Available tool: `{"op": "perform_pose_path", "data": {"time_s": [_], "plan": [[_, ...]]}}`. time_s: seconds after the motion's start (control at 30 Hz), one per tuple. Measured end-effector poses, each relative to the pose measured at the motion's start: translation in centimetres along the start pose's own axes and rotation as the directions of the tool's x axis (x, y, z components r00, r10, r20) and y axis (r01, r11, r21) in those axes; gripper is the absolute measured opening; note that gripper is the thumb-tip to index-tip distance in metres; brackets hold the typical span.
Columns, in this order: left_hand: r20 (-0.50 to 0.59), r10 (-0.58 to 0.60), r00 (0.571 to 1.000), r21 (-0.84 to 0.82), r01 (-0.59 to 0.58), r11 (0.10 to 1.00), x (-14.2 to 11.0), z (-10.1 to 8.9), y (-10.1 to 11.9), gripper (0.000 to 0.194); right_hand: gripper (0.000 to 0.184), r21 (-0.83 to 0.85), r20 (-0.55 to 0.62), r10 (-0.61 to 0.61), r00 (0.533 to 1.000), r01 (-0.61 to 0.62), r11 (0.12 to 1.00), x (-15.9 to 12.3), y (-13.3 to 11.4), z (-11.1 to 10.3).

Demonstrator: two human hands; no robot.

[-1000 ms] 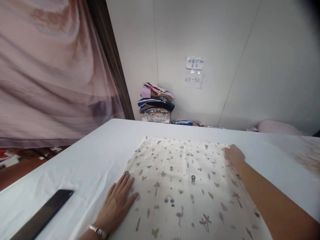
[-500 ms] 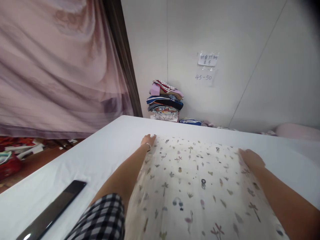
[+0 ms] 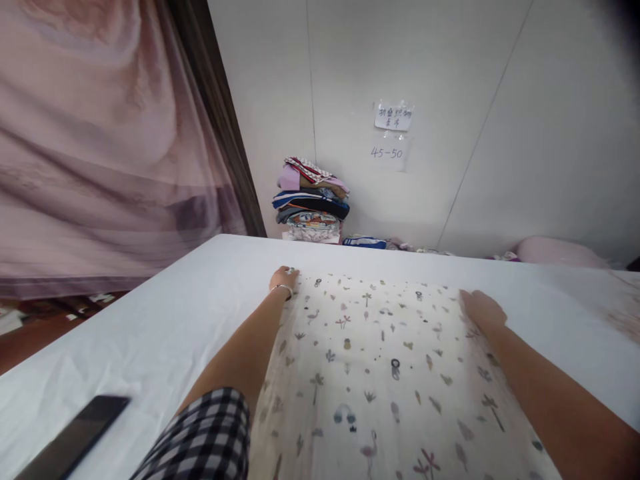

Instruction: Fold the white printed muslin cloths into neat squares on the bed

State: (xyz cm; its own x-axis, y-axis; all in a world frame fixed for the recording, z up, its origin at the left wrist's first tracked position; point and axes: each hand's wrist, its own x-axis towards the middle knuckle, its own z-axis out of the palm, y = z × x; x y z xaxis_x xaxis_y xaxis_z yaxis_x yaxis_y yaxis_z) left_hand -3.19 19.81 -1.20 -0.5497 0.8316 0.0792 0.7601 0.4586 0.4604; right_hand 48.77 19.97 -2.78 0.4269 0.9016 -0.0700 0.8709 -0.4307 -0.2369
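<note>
A white cloth [image 3: 380, 373] printed with small flamingos, palms and leaves lies spread over the white-covered table [image 3: 165, 300], running toward me. At its far left corner my left hand [image 3: 285, 279], with a bracelet on the wrist, has its fingers closed on the edge. My right hand [image 3: 483, 310] grips the far right corner, its fingertips partly hidden by the hand itself. Between the two hands the far edge is stretched nearly straight.
A dark, flat, glossy object [image 3: 75, 440] lies at the table's near left. Against the wall stands a stack of folded fabrics [image 3: 313, 203], with more cloth [image 3: 365, 242] beside it. A pink curtain [image 3: 100, 147] hangs at left. Paper signs [image 3: 393, 119] are taped to the wall.
My view has turned slightly to the right, so the surroundings shift left. Both hands keep hold of the cloth's far corners, and the cloth looks much the same.
</note>
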Motion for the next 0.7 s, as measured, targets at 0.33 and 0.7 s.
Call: {"op": "perform_pose_path", "data": {"time_s": [0.33,0.7], "plan": [[0.166,0.553,0.816,0.129,-0.574,0.809,-3.0,1.2,5.0,0.030,0.055,0.001,-0.029,0.006,1.000,-0.006,1.000,-0.3,-0.2,-0.1],[0.196,0.442,0.875,0.171,-0.475,0.863,-2.4,2.8,6.7,0.027,0.050,0.020,-0.053,0.036,0.998,-0.035,0.999,-0.8,-0.6,-0.4]]}}
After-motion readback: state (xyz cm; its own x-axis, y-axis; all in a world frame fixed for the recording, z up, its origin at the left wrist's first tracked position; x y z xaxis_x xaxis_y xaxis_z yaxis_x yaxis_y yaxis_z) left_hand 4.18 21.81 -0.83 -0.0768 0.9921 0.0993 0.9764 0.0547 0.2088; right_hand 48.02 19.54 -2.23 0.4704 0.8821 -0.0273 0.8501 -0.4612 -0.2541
